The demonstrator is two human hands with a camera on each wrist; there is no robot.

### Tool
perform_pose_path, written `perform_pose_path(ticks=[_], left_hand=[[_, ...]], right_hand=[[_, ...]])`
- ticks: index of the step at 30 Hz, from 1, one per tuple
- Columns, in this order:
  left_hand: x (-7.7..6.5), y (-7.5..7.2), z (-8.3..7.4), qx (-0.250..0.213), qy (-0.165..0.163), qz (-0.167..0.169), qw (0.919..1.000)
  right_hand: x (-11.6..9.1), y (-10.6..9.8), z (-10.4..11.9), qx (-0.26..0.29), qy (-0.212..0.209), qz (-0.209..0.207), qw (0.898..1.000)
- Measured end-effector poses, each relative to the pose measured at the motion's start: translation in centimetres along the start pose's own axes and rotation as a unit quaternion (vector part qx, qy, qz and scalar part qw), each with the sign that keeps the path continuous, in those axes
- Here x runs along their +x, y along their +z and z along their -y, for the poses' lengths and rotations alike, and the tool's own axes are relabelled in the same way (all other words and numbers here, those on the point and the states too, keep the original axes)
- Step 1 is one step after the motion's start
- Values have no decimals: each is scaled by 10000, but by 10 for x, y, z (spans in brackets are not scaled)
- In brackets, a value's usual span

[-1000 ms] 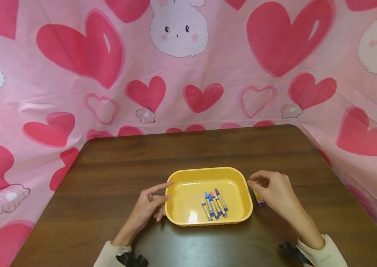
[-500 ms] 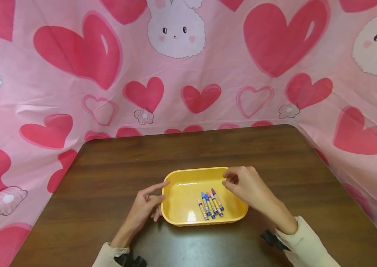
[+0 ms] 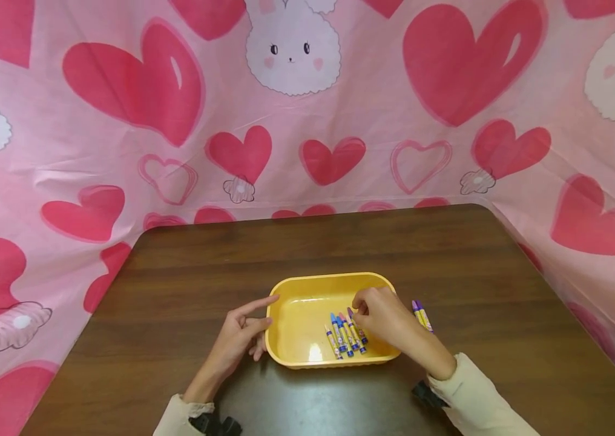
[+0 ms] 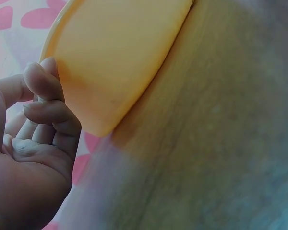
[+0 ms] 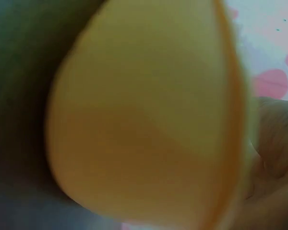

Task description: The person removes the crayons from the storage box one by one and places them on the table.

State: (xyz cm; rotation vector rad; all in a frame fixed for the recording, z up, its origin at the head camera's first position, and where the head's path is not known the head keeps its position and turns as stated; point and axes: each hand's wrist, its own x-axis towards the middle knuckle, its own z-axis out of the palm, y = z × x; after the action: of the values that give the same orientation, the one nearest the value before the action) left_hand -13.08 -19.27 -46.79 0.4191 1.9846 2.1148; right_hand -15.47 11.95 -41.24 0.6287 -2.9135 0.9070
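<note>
A yellow plastic tray (image 3: 296, 318) holds several crayons (image 3: 341, 338) in yellow wrappers with blue, pink, purple and other tips. My left hand (image 3: 233, 338) is at the tray's left end, its index finger reaching over the rim and its thumb against the side. In the left wrist view, the left fingertips meet the edge of the tray (image 4: 115, 62). My right hand (image 3: 386, 318) reaches over the tray's right rim, fingers curled, fingertips right by the purple-tipped crayon. I cannot tell whether they hold a crayon. The tray wall (image 5: 144, 120) covers most of the right hand in the right wrist view.
Two purple-tipped crayons (image 3: 424, 317) lie side by side on the dark wooden table (image 3: 220, 260), right of the tray. A pink cloth (image 3: 286, 115) printed with hearts and rabbits hangs behind and beside the table.
The right hand has moved left from the crayons on the table, across the tray's right rim and down to the crayons inside. The left hand has stayed at the left rim.
</note>
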Motion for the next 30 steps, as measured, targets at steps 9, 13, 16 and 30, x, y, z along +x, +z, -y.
perform_pose_path(ticks=[9, 13, 16, 30], left_hand=[[2, 1, 2, -35, 39, 32, 10000], [2, 2, 4, -110, 56, 42, 9999], [3, 2, 5, -148, 40, 8, 9999], [2, -2, 5, -97, 15, 31, 9999]], right_hand=[[-3, 21, -7, -502, 165, 65, 9986], [-2, 22, -9, -548, 211, 154, 9982], [-2, 23, -9, -607, 239, 194, 9977], [-2, 26, -8, -595, 309, 170, 9976]])
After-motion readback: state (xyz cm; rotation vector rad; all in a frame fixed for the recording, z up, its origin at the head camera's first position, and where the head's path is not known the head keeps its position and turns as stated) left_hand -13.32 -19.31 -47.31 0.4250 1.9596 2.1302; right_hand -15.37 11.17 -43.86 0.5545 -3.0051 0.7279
